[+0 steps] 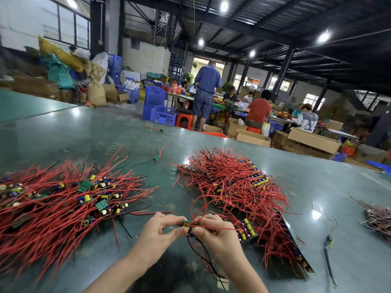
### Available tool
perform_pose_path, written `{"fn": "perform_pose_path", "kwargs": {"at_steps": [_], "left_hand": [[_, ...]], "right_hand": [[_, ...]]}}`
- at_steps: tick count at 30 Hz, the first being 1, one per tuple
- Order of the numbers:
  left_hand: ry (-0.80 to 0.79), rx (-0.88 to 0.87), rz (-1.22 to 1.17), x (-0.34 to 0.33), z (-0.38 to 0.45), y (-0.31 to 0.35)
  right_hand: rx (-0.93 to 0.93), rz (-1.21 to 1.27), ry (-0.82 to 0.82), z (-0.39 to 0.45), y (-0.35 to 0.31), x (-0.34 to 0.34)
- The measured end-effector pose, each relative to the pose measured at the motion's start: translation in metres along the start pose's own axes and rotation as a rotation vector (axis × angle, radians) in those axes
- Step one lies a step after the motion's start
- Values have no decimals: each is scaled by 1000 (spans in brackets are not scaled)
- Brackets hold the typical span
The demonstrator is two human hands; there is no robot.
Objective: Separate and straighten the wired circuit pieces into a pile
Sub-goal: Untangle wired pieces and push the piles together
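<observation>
Both hands, left hand (pixel 157 228) and right hand (pixel 213 231), pinch a small green circuit piece (pixel 189 224) above the counter (pixel 105 132); its board lies crosswise, red wires arching up, black wires trailing toward the person, between two red-wired piles.

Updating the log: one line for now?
both hands pinch small green circuit board | red wires trailing | above green table

Both hands meet over the green tabletop (pixel 105 132); the left hand (pixel 157 230) and right hand (pixel 213 231) pinch a small circuit piece (pixel 189 224) between them, its red and black wires trailing; a spread pile (pixel 63 199) lies to the left, a tangled heap (pixel 234 185) to the right. Workers sit at benches beyond.
</observation>
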State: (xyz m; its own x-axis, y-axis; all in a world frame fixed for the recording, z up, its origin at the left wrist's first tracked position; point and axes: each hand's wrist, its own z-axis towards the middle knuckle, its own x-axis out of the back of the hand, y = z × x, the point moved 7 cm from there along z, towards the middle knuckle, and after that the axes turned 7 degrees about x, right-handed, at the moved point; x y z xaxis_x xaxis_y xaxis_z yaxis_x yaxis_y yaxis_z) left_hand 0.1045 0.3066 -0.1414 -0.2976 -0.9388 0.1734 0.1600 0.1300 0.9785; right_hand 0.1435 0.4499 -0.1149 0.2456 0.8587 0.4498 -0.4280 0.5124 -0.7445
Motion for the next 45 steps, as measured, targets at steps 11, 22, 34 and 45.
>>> {"fn": "perform_pose_path", "kwargs": {"at_steps": [11,22,34,45], "left_hand": [[-27,54,-72,3,1,0],[-132,339,-768,-8,3,-12],[-284,355,-569,-28,-10,-8],[-358,383,-573,-34,-13,-8]], "right_hand": [[-130,121,7,-1,4,4],[-2,-328,245,-2,-2,27],[85,20,128,1,-12,5],[77,62,245,-1,-17,11]]}}
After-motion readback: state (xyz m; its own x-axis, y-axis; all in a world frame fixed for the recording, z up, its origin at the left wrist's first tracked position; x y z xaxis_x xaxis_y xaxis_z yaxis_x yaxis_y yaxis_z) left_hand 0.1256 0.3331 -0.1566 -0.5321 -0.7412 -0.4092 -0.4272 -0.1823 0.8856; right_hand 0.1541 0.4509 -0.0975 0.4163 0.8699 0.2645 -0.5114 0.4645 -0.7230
